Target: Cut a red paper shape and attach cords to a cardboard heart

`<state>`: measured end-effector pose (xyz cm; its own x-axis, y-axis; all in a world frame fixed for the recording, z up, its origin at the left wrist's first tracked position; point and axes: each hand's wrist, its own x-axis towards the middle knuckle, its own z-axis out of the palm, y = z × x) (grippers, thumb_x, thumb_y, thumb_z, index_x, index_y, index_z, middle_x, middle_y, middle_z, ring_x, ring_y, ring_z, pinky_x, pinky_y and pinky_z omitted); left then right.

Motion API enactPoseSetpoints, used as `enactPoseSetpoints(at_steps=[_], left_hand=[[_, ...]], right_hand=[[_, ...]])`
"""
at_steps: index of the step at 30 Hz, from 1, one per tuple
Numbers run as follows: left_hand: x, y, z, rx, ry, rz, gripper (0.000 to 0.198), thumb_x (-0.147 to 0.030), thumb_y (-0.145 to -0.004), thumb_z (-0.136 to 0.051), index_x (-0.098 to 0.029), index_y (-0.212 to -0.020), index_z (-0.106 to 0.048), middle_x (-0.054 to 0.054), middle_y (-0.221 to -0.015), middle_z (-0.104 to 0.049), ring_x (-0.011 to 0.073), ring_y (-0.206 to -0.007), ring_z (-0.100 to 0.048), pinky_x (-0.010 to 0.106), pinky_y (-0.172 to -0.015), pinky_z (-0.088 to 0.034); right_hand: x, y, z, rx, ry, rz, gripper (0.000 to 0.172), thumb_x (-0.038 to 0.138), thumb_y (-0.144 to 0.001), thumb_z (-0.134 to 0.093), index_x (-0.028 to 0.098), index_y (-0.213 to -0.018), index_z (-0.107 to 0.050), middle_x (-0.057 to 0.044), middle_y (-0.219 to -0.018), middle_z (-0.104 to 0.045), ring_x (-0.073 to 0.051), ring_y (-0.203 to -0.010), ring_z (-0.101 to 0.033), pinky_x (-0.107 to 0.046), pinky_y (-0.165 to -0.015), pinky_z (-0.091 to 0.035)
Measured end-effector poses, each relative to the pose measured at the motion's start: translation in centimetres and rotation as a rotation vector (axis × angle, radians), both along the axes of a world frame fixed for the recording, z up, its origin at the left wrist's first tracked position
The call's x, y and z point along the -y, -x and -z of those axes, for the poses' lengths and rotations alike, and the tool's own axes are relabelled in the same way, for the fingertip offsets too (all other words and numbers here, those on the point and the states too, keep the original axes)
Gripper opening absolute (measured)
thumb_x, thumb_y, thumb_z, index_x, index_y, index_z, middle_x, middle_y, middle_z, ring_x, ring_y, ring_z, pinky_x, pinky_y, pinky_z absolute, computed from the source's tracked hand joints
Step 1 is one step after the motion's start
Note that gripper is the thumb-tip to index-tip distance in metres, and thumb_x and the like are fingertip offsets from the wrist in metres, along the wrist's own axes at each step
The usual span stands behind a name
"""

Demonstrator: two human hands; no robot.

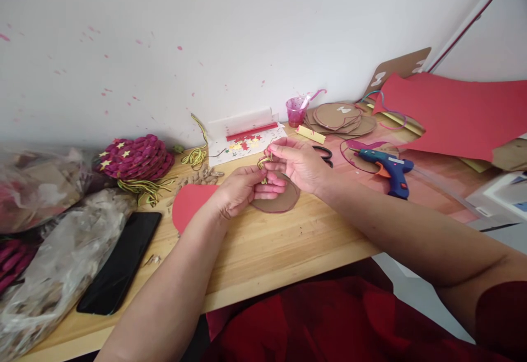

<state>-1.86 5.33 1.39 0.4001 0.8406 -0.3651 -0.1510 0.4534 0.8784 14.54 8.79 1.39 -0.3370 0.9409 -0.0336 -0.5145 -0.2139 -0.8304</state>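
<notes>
Both hands meet over the middle of the table, fingers pinched on a small bundle of yellow-green cord (264, 162). My left hand (251, 185) grips it from the lower side, and my right hand (297, 163) pinches its upper strands. The cord's exact shape is partly hidden by the fingers. Just beneath the hands lies a round cardboard disc (278, 202) with a purple edge. A red paper piece (190, 204) rests left of it, partly behind my left wrist. Black-handled scissors (325, 154) lie behind my right hand, their blades hidden.
A blue glue gun (389, 165) lies at right, near red sheets (457, 112) and stacked cardboard discs (340, 117). A pink-stained cup (295, 111) stands by the wall. At left are purple star-decorated pieces (138, 156), peanut shells (200, 179), a phone (119, 263) and plastic bags (78, 252).
</notes>
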Motion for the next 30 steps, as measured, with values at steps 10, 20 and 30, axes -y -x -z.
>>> enactPoseSetpoints(at_steps=[10, 20, 30], left_hand=[[0.5, -0.7, -0.1, -0.314, -0.163, 0.078, 0.028, -0.031, -0.096, -0.058, -0.014, -0.075, -0.065, 0.008, -0.070, -0.071, 0.0141, -0.061, -0.068, 0.024, -0.060, -0.054], [0.9, -0.5, -0.6, -0.219, -0.261, 0.195, 0.034, -0.048, -0.093, -0.059, -0.016, -0.080, -0.060, 0.005, -0.068, -0.070, 0.0117, -0.056, -0.065, 0.019, -0.051, -0.046], [0.6, 0.5, -1.2, -0.280, -0.348, 0.199, 0.025, -0.038, -0.089, -0.067, -0.014, -0.094, -0.074, 0.011, -0.100, -0.076, 0.0151, -0.080, -0.068, 0.023, -0.067, -0.051]], right_hand=[[-0.4, -1.0, -1.2, -0.036, 0.062, -0.071, 0.012, 0.014, -0.079, -0.078, 0.017, -0.073, -0.068, 0.000, -0.075, -0.070, -0.013, -0.076, -0.072, -0.019, -0.063, -0.056], [-1.1, -2.1, -2.2, -0.070, 0.089, -0.098, 0.013, 0.012, -0.082, -0.075, 0.017, -0.075, -0.066, -0.001, -0.075, -0.071, -0.016, -0.079, -0.076, -0.019, -0.060, -0.059], [-0.9, -2.3, -2.6, 0.008, 0.025, -0.119, 0.013, 0.012, -0.079, -0.078, 0.016, -0.075, -0.066, 0.000, -0.070, -0.070, -0.015, -0.070, -0.074, -0.021, -0.060, -0.060]])
